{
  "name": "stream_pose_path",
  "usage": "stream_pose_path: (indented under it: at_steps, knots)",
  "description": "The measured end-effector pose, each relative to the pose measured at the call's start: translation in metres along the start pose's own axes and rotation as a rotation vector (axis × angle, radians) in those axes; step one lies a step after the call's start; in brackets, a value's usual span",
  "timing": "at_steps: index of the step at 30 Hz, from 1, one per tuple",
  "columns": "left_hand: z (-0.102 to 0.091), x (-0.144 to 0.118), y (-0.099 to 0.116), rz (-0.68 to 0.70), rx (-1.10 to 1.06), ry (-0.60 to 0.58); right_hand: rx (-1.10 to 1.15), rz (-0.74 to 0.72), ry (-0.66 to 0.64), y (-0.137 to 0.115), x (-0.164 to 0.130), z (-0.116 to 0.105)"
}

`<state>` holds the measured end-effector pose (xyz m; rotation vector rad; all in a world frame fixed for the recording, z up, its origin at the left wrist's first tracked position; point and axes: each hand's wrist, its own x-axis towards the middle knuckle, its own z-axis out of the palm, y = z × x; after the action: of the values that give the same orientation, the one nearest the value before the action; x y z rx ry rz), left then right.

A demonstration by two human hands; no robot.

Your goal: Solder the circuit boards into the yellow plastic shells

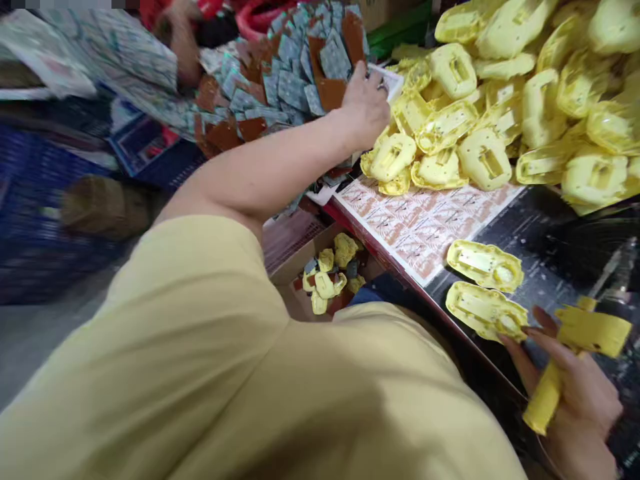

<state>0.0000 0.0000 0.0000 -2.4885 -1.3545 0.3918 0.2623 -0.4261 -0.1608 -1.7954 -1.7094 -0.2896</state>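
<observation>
Shell point(486, 311), pale yellow and hollow side up, lies on the black counter point(555, 230) beside the right hand point(575, 387), whose fingertips touch its near end, perhaps to steady it. A second shell point(485, 265) rests just beyond, also hollow side up and roughly parallel; set this way, both insides face the person and seem easy to get at. The right hand is closed round a T-shaped yellow tool point(594, 330), its head above the fingers and its handle slanting down across the hand; carried so, it seems to leave the fingertips free for the shell. The hands are well apart: the left hand point(367, 103) reaches across to the edge of a pile of boards point(293, 90), grey-blue and brown, by a white tray point(393, 83). Its fingers bend down there, but I cannot tell whether they grip anything. A heap of shells point(487, 157) stands at the far side of the counter, within reach, it seems, of the pile. A printed sheet point(420, 220) lies between the heap and the counter's near edge. Below, a box point(285, 273) holds mixed yellow, grey and brown bits, maybe set low to keep them off the counter.
</observation>
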Motion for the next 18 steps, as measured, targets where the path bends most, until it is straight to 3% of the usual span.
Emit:
stream_pose_path:
  at_steps: [4,8,14,18]
  knots:
    - [0.017,0.013,0.001,-0.056,-0.074,0.013,-0.079,-0.03,-0.082,-0.004,0.005,0.0]
    - [0.031,0.027,-0.009,-0.062,-0.221,0.088,-0.073,-0.185,-0.063,-0.007,0.014,-0.013]
    - [0.045,0.049,-0.047,-0.117,-0.538,0.273,-0.035,-0.2,-0.098,-0.007,0.01,-0.02]
    - [0.046,0.055,-0.073,-0.059,-0.793,0.399,-0.042,-0.204,-0.075,-0.012,0.013,-0.013]
